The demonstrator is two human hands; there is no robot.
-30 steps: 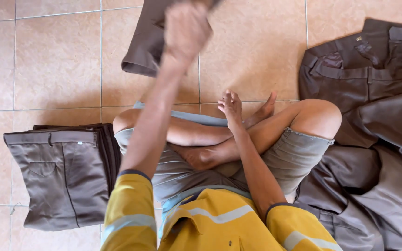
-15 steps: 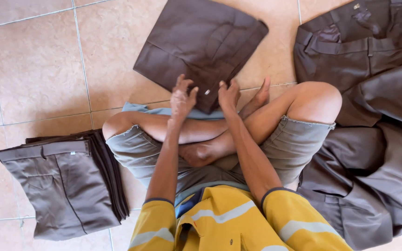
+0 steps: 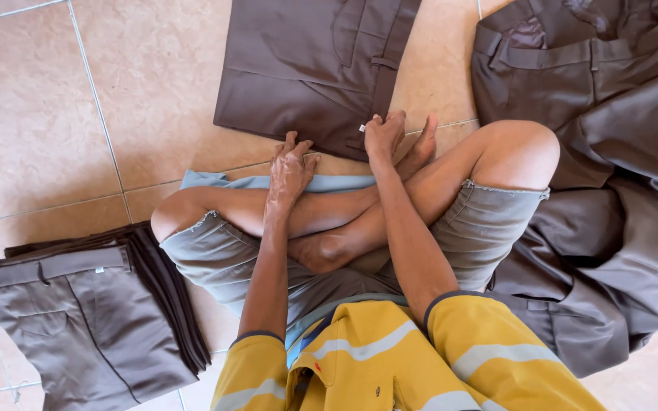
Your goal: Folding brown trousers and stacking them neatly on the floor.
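Two hands work at the near edge of the brown trousers (image 3: 310, 65), now flat on the tiled floor (image 3: 32, 114) rather than lifted as a second ago. The right hand (image 3: 382, 135) pinches the waistband corner; the left hand (image 3: 291, 167) rests loosely open just short of the cloth. A folded stack (image 3: 78, 320) lies left, an unfolded heap (image 3: 611, 190) right

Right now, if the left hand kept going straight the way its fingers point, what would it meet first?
Most likely the folded brown trousers lying on the tiled floor; the left hand points at their near edge, just short of it.
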